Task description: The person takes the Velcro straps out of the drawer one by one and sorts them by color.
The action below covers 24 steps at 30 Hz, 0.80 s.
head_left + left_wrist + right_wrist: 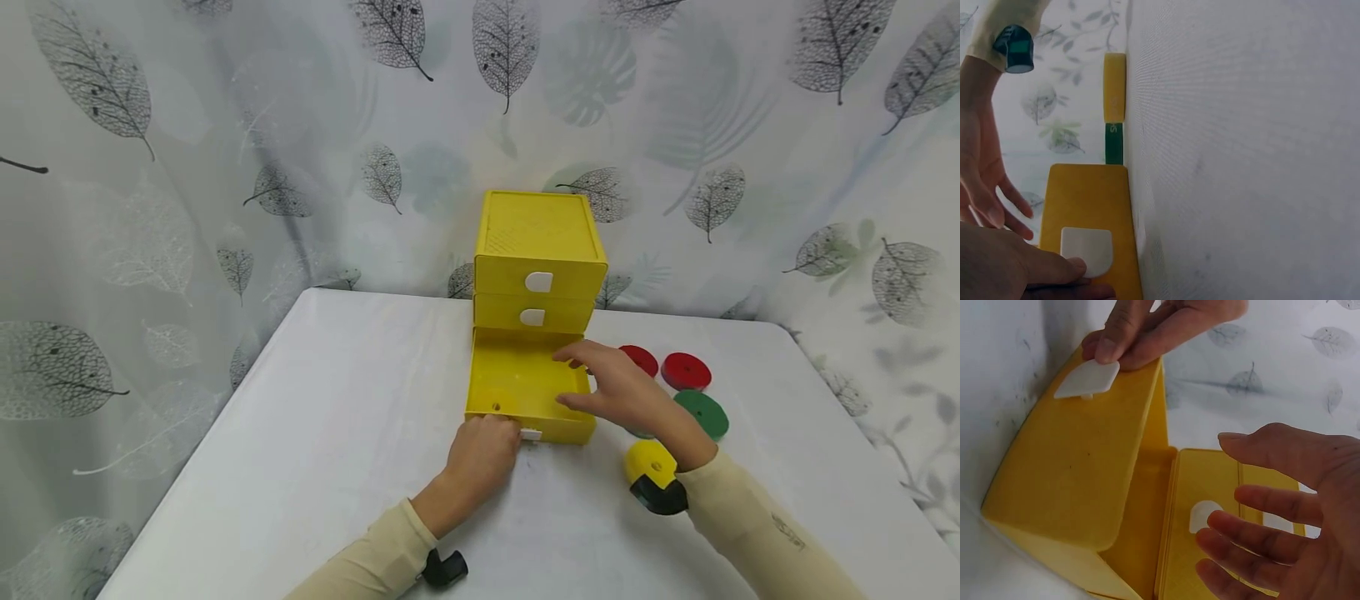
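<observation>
A yellow drawer cabinet (542, 225) stands at the back of the table with its bottom drawer (525, 358) pulled out. At the drawer's front, my left hand (483, 454) pinches the white handle (1088, 244), thumb on the handle's face and fingers curled at its side. A small yellow disc (501, 399) with a centre hole lies inside, near the front left corner. Over the drawer's right side hovers my right hand (618, 387), fingers spread and loosely bent, holding nothing. In the right wrist view its palm faces the drawer fronts.
Right of the drawer lie two red discs (686, 371), a green disc (701, 414) and a yellow disc (651, 461); another dark greenish one is mostly hidden behind my right hand. Leaf-patterned fabric (420, 125) hangs behind the white table (360, 375).
</observation>
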### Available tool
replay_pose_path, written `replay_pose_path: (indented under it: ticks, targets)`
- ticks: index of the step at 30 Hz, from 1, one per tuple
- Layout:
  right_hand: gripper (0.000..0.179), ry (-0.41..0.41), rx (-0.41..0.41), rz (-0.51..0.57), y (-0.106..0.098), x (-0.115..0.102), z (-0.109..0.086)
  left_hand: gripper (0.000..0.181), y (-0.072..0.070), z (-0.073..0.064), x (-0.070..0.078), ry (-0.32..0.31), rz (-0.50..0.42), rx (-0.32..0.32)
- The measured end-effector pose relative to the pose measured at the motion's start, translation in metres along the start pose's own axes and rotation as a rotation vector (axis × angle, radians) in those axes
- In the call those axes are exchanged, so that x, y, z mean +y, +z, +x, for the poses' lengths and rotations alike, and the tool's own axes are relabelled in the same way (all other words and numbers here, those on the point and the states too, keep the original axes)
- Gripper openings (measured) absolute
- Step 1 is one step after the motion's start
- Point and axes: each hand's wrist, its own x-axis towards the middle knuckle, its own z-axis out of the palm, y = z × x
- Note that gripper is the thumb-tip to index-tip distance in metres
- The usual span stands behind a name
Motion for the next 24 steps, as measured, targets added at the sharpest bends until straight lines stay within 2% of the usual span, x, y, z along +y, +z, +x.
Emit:
replay_pose_path:
  ticks: [6, 17, 24]
  targets:
    - [0.053, -0.029, -0.054, 0.025, 0.012, -0.003, 0.016, 0.028, -0.001, 0.000, 0.000, 0.001, 0.049, -0.014]
    - [0.049, -0.084, -0.127, 0.026, 0.035, -0.007, 0.042, 0.027, 0.000, 0.000, 0.000, -0.004, 0.048, -0.028]
    - [0.046, -0.072, -0.196, 0.035, 0.049, -0.007, 0.056, 0.024, 0.000, -0.001, 0.001, -0.012, 0.034, -0.031]
